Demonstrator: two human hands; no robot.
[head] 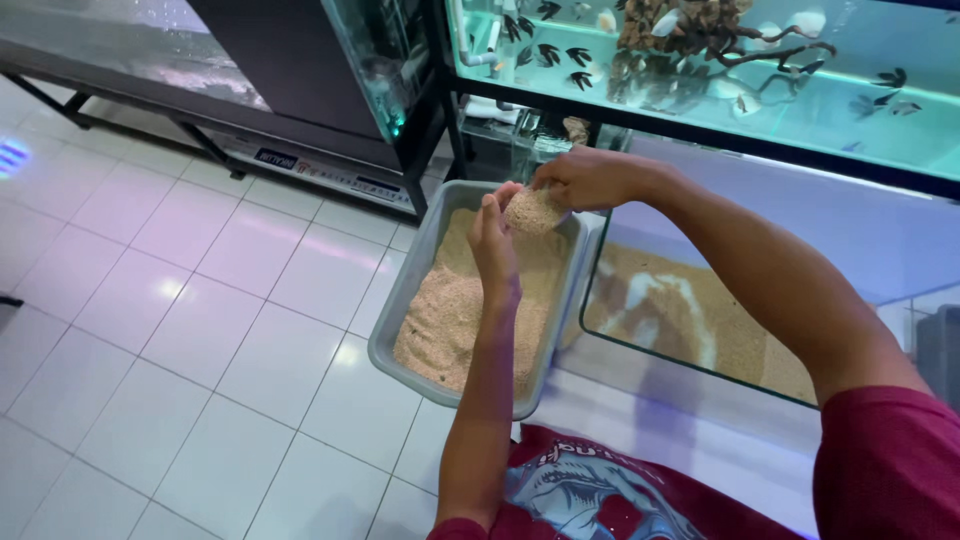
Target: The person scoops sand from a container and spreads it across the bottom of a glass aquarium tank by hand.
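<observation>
While the left hand point(493, 240) steadies a sand-caked lump point(532, 211) with loosely curled fingers, the right hand point(585, 180) closes around its top, above the grey tub point(395, 315) of sand; beside it sits a glass tank point(600, 260), and loose grains could likely spill onto the tiled floor point(200, 330) if the grip slips

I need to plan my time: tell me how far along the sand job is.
Done: some sand already lies unevenly on the floor of the glass tank. In hand: left hand and right hand cup a heap of sand over the grey tub. Left: the tub is mostly full, and bare patches remain in the tank.
</observation>
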